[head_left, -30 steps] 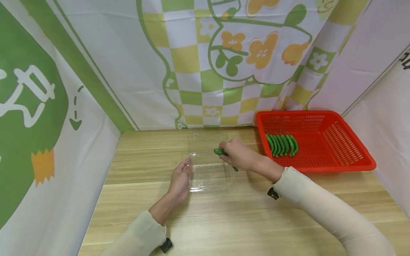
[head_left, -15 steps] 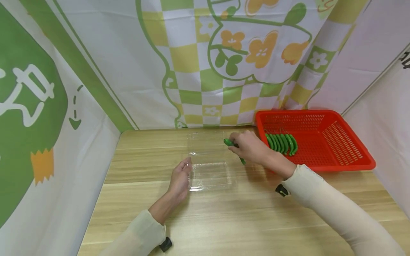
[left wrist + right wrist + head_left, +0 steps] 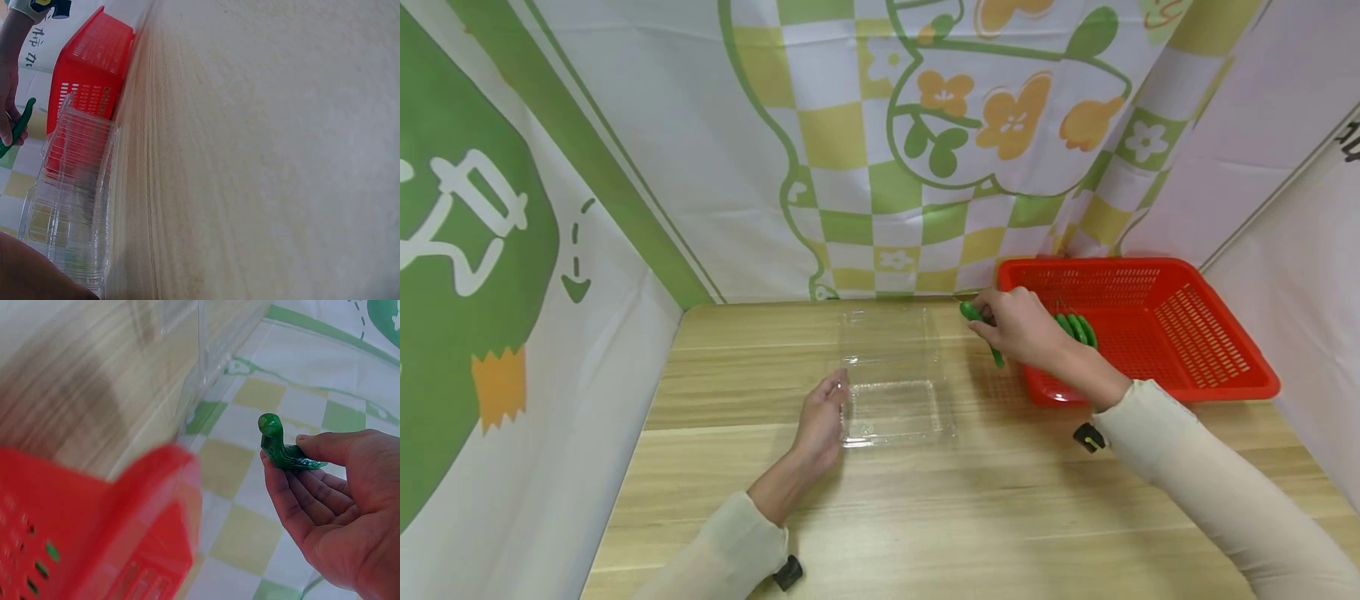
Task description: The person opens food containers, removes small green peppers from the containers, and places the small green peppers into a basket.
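A clear plastic box [image 3: 891, 412] lies with its lid folded back on the wooden table. My left hand [image 3: 822, 423] holds its left edge, the fingertips at the rim; only a part of this hand shows low in the left wrist view. Between thumb and fingers, my right hand [image 3: 1018, 327] pinches a curved green chili pepper [image 3: 275, 444]. That hand is at the left rim of the red basket [image 3: 1225, 387], with the pepper just outside it. Several green peppers [image 3: 1078, 329] lie side by side in the basket's left part, some hidden behind the right hand.
A printed cloth [image 3: 835, 150] hangs behind the table's back edge, with white cloth walls at both sides. The basket stands at the back right, close to the cloth. Bare wood [image 3: 925, 517] shows in front of the box.
My right hand has moved right and a little back, from over the box to the basket's left rim, carrying the pepper. The left hand and the box have stayed in place.
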Tool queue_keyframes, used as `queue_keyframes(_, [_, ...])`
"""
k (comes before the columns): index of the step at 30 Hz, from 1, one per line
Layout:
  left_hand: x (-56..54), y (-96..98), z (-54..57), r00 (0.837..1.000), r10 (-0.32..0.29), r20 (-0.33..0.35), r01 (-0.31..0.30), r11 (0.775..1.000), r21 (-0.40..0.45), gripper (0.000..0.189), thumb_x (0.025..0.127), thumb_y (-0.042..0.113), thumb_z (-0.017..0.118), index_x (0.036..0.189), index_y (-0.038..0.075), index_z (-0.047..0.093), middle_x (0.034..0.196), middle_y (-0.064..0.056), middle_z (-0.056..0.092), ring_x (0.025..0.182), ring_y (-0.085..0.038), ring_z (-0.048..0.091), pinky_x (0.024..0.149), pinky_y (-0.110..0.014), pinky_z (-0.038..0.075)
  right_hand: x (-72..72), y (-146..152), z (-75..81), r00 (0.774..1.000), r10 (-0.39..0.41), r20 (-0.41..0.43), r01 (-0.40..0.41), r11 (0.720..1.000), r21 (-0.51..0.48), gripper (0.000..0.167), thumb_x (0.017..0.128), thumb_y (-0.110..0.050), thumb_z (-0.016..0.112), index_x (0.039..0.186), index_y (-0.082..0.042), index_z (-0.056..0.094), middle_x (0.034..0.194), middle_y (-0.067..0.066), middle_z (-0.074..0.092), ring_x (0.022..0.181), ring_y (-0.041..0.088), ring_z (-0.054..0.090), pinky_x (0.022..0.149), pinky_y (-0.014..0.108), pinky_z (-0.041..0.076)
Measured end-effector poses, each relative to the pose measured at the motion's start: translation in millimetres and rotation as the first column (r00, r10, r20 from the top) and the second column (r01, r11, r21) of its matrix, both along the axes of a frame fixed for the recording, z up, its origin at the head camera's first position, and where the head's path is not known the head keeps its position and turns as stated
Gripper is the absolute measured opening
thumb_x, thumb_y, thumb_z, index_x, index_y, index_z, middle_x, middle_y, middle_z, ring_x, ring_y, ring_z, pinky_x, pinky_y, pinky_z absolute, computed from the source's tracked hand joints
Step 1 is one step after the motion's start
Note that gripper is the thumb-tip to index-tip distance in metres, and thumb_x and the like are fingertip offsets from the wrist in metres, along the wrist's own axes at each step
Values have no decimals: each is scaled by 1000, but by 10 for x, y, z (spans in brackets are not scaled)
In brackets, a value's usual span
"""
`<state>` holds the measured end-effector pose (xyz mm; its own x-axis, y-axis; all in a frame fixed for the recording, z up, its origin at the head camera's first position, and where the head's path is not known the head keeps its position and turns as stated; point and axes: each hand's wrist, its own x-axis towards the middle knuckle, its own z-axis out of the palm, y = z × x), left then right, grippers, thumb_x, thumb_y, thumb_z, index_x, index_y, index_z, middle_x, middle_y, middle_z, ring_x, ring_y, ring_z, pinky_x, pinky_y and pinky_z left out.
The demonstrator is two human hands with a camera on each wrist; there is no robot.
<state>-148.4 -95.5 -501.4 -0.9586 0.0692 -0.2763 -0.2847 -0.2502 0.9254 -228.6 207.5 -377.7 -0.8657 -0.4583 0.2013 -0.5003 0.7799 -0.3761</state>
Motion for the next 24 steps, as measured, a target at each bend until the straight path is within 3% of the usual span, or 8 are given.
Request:
queue_keyframes(7, [2,4,3,1000,-5,5,5,1000,2,58,111,6,36,166,-2,20,177,-15,15,163,-38,4,132,-55,-3,-97,238,82,997,-75,0,75,997,12,22,95,-7,78,109,9,73,94,19,79,80,26,77,72,44,67])
queue_keyframes(15, [-2,10,12,1000,-9,4,9,1000,19,56,112,7,34,166,-3,19,177,-15,13,163,-40,2,132,-58,-4,-175,488,140,993,-113,-25,113,993,32,24,96,-10,76,108,10,72,96,24,78,86,35,78,79,54,65])
queue_keyframes(24, [-17,14,-2,1000,-6,4,6,1000,13,57,111,6,36,166,-3,20,177,-15,13,163,-39,3,132,-56,-3,-269,747,197,982,-182,-44,184,981,53,23,93,-9,79,103,11,73,96,28,77,83,40,77,77,58,64])
